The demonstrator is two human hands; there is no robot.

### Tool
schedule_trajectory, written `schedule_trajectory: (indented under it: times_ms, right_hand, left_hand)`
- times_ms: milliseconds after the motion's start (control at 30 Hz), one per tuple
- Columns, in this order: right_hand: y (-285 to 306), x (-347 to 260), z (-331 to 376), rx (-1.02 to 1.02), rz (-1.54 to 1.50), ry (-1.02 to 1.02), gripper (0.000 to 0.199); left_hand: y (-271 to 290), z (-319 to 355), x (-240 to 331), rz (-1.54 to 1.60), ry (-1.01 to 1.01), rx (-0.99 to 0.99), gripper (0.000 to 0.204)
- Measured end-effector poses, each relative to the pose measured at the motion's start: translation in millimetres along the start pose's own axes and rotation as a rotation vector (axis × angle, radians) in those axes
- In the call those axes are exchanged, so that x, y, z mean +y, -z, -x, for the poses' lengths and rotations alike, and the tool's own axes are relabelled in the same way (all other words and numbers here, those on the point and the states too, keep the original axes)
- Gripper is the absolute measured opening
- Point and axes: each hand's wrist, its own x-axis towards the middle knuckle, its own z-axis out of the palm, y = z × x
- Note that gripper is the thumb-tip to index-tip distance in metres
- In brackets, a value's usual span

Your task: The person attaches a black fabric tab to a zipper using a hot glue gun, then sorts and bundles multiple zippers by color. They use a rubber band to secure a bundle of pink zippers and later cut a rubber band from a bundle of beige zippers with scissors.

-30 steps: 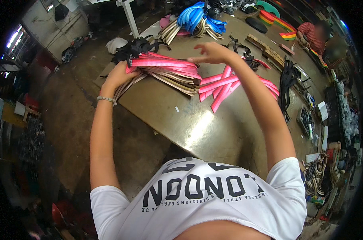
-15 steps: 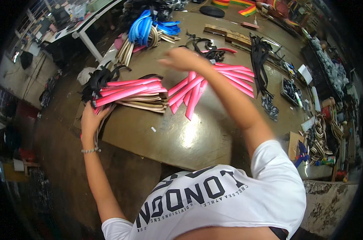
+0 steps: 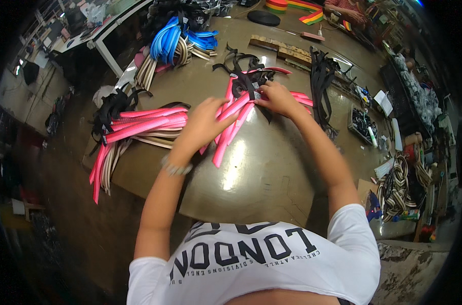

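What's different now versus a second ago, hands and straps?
The left hand left the big pink pile on the left and crossed to the middle pink straps. The right hand came down onto their black buckle end. The piles, the blue bundle and the table stayed put.

hands: 2, left hand (image 3: 203,124), right hand (image 3: 278,99)
pink strap piles: 2 (image 3: 144,124) (image 3: 236,122)
blue strap bundles: 1 (image 3: 172,40)

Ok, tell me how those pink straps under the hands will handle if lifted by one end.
Probably floppy: the pink straps under the left hand fan out flat, and the pink ones in the pile to the left droop over the table edge. Likely light, being thin webbing. The black buckle pieces by the right hand may weigh that end down and snag.
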Motion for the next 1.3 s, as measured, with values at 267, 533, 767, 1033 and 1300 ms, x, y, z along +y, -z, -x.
schedule_trajectory:
  times_ms: [267, 533, 767, 1033, 1300]
  right_hand:
    - [-11, -13, 8, 0.211, -0.085, 0.127, 0.037]
    - [17, -7, 15, 0.144, -0.67, -0.082, 0.063]
    - [47, 31, 20, 0.54, -0.726, -0.268, 0.051]
    - [38, 63, 26, 0.346, -0.61, -0.394, 0.044]
    - [-17, 29, 17, 0.24, -0.086, -0.216, 0.03]
  left_hand:
    - [-83, -49, -23, -0.479, 0.285, 0.056, 0.048]
    - [-61, -82, -4, -0.3, 0.22, 0.062, 0.041]
    - [1, -198, 5, -0.341, 0.25, 0.151, 0.051]
    - [-6, -221, -23, -0.376, 0.084, 0.233, 0.043]
    - [-92, -143, -47, -0.379, 0.222, -0.125, 0.052]
